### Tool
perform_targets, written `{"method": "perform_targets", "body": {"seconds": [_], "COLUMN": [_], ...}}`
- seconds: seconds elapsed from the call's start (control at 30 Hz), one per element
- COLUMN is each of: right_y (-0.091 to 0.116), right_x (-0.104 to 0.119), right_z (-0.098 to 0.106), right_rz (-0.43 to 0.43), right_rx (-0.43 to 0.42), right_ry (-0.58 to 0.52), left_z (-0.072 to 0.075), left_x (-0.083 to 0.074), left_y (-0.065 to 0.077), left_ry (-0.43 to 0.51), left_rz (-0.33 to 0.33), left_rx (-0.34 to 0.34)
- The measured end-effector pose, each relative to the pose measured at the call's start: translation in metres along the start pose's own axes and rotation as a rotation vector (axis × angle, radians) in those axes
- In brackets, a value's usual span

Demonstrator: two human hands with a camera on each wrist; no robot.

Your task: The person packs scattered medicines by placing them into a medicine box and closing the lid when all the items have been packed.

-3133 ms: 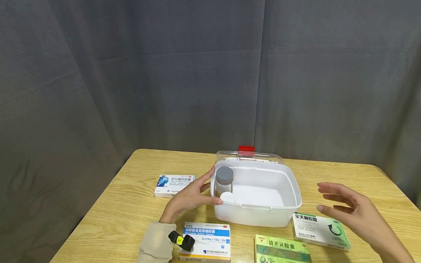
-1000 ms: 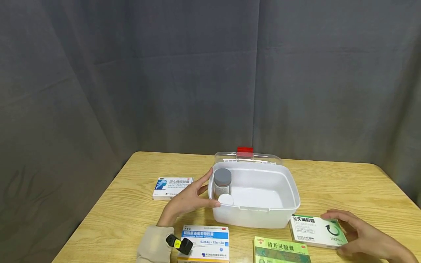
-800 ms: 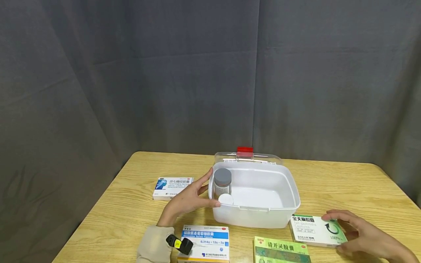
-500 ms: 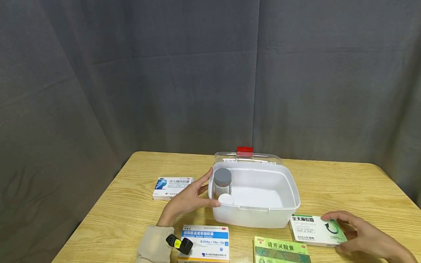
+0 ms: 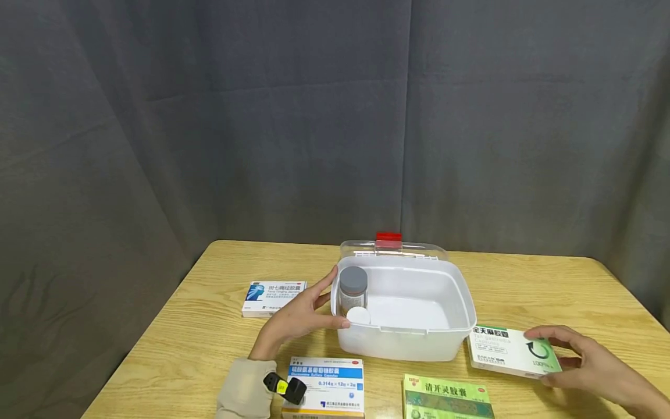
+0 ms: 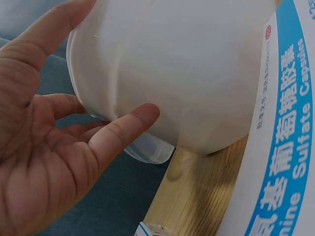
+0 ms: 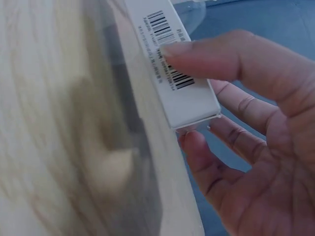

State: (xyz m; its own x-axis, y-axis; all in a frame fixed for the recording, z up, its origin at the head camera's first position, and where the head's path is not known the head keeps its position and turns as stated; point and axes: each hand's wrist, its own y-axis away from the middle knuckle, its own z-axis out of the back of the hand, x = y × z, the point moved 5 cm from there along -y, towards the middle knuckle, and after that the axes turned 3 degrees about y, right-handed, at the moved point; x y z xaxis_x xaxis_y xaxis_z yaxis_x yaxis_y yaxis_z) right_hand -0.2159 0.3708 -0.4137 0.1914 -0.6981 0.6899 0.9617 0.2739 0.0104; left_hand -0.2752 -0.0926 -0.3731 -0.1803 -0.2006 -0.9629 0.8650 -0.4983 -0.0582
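Observation:
My right hand (image 5: 591, 368) pinches the right end of a white and green medicine box (image 5: 505, 350) between thumb and fingers. The box is tilted and raised a little off the table. In the right wrist view, a barcode shows on the edge of the held medicine box (image 7: 170, 54). At the left end of a white plastic storage box (image 5: 403, 344), my left hand (image 5: 295, 319) grips the rim and wall, thumb at the front. A grey-capped bottle (image 5: 353, 284) stands inside, next to a white round cap (image 5: 358, 316) whose lower part is hidden.
A clear lid (image 5: 413, 250) with a red latch (image 5: 389, 237) hangs behind the storage box. Flat on the wooden table (image 5: 199, 349) lie a blue and white medicine box (image 5: 327, 384), a green medicine box (image 5: 447, 398) and another white medicine box (image 5: 272, 297). A grey curtain (image 5: 314, 116) stands behind.
My right hand came down onto the white and green medicine box, took hold of it and has now lifted it slightly. The left hand stays on the storage box.

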Motion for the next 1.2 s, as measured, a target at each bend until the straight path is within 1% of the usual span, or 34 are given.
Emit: {"method": "perform_targets", "body": {"seconds": [0.1,0.2,0.27,0.33,0.43,0.57,0.7,0.8,0.9,1.03,1.2], "right_y": [0.003,0.007,0.009,0.011,0.011,0.012,0.012,0.012,0.011,0.008,0.004], "right_x": [-0.002,-0.004,-0.004,-0.004,-0.004,-0.001,0.006,0.012,0.019,0.026,0.035], "right_z": [0.007,0.014,0.019,0.023,0.027,0.03,0.034,0.038,0.04,0.043,0.047], "right_rz": [0.008,0.042,0.083,0.113,0.126,0.133,0.139,0.129,0.148,0.16,0.139], "right_rx": [-0.074,-0.142,-0.188,-0.218,-0.252,-0.286,-0.315,-0.321,-0.318,-0.32,-0.335], "right_ry": [0.034,0.056,0.074,0.081,0.091,0.064,0.004,-0.019,-0.036,-0.032,0.008], "left_z": [0.0,0.0,0.0,0.0,-0.001,0.0,0.0,0.0,0.0,0.0,0.0], "left_x": [-0.001,-0.002,-0.002,-0.002,-0.002,-0.001,0.0,0.001,0.001,0.0,-0.001], "left_y": [0.001,0.001,0.002,0.002,0.002,0.001,0.001,0.001,0.001,0.001,0.001], "left_ry": [-0.008,-0.012,-0.008,0.001,0.007,0.005,0.007,0.006,0.009,0.014,0.004], "left_rz": [0.003,0.006,0.002,0.001,-0.003,-0.009,-0.006,-0.003,0.0,0.009,0.019], "left_rx": [-0.004,-0.007,-0.007,-0.006,-0.004,-0.006,-0.008,-0.008,-0.008,-0.01,-0.016]}}
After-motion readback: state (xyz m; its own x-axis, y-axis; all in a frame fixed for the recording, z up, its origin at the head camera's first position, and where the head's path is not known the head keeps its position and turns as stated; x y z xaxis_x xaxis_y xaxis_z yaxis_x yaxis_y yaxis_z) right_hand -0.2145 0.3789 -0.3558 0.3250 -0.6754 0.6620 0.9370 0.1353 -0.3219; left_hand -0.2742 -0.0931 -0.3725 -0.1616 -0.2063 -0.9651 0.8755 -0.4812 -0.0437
